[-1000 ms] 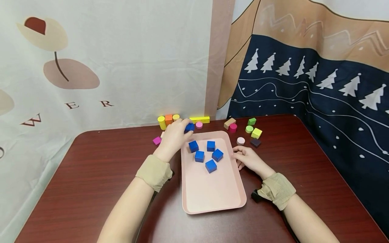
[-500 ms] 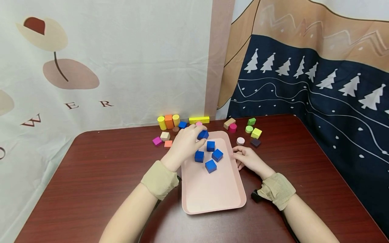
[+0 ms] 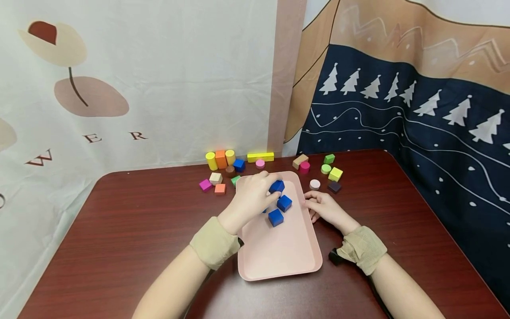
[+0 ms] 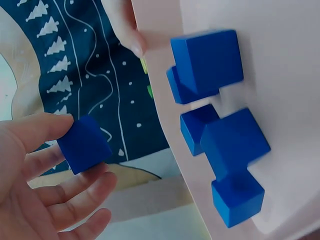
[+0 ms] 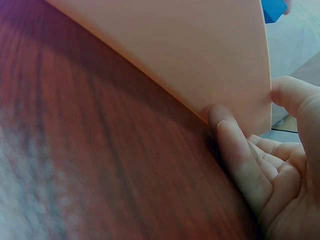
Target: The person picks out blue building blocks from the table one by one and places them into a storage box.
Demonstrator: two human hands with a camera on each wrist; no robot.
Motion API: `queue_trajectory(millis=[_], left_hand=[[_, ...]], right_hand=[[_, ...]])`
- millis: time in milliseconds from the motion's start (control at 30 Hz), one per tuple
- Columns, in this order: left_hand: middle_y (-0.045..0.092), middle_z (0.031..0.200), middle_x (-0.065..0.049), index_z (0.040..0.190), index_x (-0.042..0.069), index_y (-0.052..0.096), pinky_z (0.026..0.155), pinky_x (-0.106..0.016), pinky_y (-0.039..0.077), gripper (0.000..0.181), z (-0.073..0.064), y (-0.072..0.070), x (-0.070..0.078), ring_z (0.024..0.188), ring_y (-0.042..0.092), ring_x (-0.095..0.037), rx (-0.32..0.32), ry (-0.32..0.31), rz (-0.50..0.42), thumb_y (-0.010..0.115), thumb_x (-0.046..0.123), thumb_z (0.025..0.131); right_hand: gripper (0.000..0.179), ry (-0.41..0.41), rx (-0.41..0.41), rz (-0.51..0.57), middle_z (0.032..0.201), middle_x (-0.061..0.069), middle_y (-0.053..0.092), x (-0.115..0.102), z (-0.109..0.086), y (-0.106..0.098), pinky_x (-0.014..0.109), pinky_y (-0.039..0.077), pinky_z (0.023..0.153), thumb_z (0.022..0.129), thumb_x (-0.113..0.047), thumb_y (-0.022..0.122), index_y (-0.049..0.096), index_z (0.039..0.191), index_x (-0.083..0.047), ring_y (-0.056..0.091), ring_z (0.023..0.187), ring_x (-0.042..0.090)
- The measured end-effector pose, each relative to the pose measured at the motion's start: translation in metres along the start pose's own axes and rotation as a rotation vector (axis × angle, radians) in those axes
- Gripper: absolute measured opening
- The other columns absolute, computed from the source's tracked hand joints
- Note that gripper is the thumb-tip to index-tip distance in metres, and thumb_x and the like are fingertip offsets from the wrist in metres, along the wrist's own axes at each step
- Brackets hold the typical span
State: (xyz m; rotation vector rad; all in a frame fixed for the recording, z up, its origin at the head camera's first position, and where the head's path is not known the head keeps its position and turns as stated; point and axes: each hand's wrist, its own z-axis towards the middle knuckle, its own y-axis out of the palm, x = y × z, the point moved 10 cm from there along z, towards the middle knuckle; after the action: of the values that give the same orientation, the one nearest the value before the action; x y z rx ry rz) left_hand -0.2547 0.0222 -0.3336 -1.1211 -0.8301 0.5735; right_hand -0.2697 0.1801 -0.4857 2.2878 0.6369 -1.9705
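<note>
My left hand (image 3: pixel 255 195) pinches a blue cube (image 4: pixel 84 145) between thumb and fingers over the far part of the pink tray (image 3: pixel 280 257). Inside the tray lie several more blue cubes, among them one (image 3: pixel 284 203) beside the held cube and another (image 3: pixel 276 217) a little closer to me. In the head view, the left hand partly covers this group. At the tray's right side, my right hand (image 3: pixel 326 208) grips the edge. The right wrist view has its thumb (image 5: pixel 290 92) at the rim and its fingers (image 5: pixel 237 150) against the outer wall low down.
Behind the tray stand a yellow bar (image 3: pixel 260 157), an orange block (image 3: pixel 221 159) and another blue cube (image 3: pixel 239 165). Left of it are magenta (image 3: pixel 205 184) and cream blocks (image 3: pixel 216 178). Green, yellow and black pieces (image 3: pixel 334 187) lie at the back right. Curtains hang behind the table (image 3: pixel 131 230).
The left hand has carried its blue cube from beyond the tray's far left corner rightward and nearer, in over the tray. My right hand has stayed at the tray's edge.
</note>
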Motion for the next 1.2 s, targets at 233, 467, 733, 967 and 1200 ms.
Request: queue_trajectory(millis=[233,467,733,967,1200], left_hand=[[0.064,0.116,-0.008,0.123,0.013,0.062,0.083,-0.039,0.053,0.039,-0.003,0.01,0.009,0.099,0.062,-0.022,-0.057,-0.002,-0.07,0.071,0.026,0.088],[0.064,0.104,-0.008,0.119,0.011,0.062,0.08,-0.034,0.053,0.035,-0.008,0.021,0.025,0.089,0.063,-0.021,-0.071,0.084,-0.059,0.07,0.026,0.089],[0.064,0.1,-0.006,0.117,0.011,0.063,0.078,-0.033,0.049,0.031,-0.013,0.031,0.04,0.085,0.059,-0.018,-0.092,0.152,-0.034,0.069,0.025,0.089],[0.065,0.092,-0.002,0.112,0.012,0.066,0.07,-0.029,0.048,0.028,-0.017,0.045,0.049,0.08,0.059,-0.014,-0.121,0.209,0.012,0.07,0.026,0.088],[0.061,0.08,0.003,0.104,0.013,0.066,0.062,-0.025,0.045,0.023,-0.018,0.059,0.057,0.074,0.055,-0.011,-0.207,0.246,0.079,0.072,0.028,0.087]], right_hand=[[0.038,0.011,-0.018,0.025,0.08,0.01,0.067,-0.001,0.001,0.001,0.028,0.054,0.052,0.097,-0.014,0.055,0.05,0.123,0.014,0.062,0.057,0.015],[0.034,-0.004,-0.03,0.035,0.08,0.012,0.067,-0.027,-0.011,0.006,0.03,0.055,0.054,0.097,-0.01,0.054,0.051,0.119,0.016,0.063,0.058,0.015],[0.033,0.01,-0.024,0.041,0.077,0.01,0.067,-0.031,-0.014,0.007,0.028,0.054,0.054,0.096,-0.01,0.055,0.052,0.119,0.015,0.063,0.058,0.014],[0.038,0.01,-0.014,0.032,0.078,0.008,0.067,-0.01,-0.005,0.002,0.03,0.055,0.053,0.097,-0.016,0.057,0.052,0.121,0.012,0.063,0.058,0.015],[0.035,0.009,-0.016,0.019,0.078,0.007,0.066,-0.027,-0.013,0.005,0.029,0.054,0.054,0.097,-0.011,0.055,0.051,0.12,0.015,0.062,0.058,0.014]])
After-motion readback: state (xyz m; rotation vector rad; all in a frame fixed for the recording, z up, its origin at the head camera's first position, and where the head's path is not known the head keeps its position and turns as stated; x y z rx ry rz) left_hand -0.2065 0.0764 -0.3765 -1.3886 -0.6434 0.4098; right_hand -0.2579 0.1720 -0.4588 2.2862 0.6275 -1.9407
